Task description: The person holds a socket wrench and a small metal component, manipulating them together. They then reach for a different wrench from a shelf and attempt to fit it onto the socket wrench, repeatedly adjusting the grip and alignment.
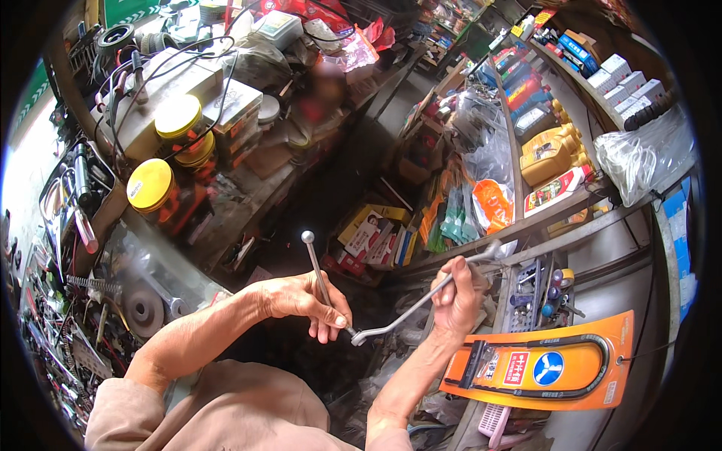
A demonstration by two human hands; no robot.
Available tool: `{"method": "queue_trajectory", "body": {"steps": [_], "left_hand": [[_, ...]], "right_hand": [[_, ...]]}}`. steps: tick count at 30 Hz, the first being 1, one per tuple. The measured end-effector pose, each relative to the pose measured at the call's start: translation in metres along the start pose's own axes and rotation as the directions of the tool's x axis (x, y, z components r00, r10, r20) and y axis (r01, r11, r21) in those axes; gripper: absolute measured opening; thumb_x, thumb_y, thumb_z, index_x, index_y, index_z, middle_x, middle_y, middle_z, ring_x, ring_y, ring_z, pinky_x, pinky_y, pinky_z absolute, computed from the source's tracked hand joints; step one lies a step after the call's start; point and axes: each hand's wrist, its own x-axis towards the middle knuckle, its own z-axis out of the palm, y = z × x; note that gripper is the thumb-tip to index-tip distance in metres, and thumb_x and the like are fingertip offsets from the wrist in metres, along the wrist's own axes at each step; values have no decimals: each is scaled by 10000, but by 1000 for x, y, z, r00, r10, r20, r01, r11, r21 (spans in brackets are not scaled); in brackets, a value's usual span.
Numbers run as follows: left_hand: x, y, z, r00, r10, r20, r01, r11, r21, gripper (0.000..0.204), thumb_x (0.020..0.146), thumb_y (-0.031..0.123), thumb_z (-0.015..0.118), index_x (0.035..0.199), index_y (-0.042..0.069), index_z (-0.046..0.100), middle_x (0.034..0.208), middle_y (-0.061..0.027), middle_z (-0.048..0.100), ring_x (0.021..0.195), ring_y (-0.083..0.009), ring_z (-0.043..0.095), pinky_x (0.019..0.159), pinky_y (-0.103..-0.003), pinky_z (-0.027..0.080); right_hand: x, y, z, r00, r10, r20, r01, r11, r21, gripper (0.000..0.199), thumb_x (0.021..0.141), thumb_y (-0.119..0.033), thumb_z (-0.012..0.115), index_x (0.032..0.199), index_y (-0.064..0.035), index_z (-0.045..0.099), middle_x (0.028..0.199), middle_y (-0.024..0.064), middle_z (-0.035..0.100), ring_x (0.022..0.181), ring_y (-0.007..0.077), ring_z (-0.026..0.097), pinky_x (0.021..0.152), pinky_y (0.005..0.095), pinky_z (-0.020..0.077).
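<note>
My left hand (301,297) is closed round a thin metal rod (316,268) with a ball-shaped knob at its upper end. The rod slants down through the fingers. In my raised right hand (457,297) is a long bent metal wrench (410,311), gripped near its middle. Its near end lies by the left thumb, close to the rod's lower end; I cannot tell whether they touch. The wrench's far end, up and to the right, is smeared by motion.
An orange packaged U-shaped lock (551,368) hangs at the lower right, by a blue basket (526,293) of small parts. Yellow-lidded jars (150,186) stand at the left. Oil jugs (547,156) line a right shelf. Open boxes (374,233) sit low ahead. Loose tools crowd the left edge.
</note>
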Motion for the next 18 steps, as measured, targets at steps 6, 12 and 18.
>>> {"method": "queue_trajectory", "body": {"steps": [6,12,18], "left_hand": [[6,-4,-5,988,103,-113,-129,960,-249,230,855,192,698,967,-8,683,781,-110,687,660,-157,669,568,-241,524],[20,-15,-14,929,58,-366,-255,816,-518,150,895,122,637,975,-5,645,784,-105,684,622,-119,648,549,-204,518],[22,-17,-16,901,-8,-434,-298,716,-631,114,896,91,621,977,13,628,794,-100,686,655,-123,666,569,-212,527]], "right_hand": [[-20,95,-43,949,314,-7,-194,604,773,262,945,-273,576,838,-40,628,438,-43,352,399,75,311,369,219,280],[-96,119,-26,970,237,-45,-85,509,856,292,969,-255,506,1035,1,630,556,10,496,504,106,412,413,239,347],[-123,53,18,936,-208,-284,193,978,-82,347,956,-176,503,1175,94,520,826,175,681,550,155,568,472,245,471]]}}
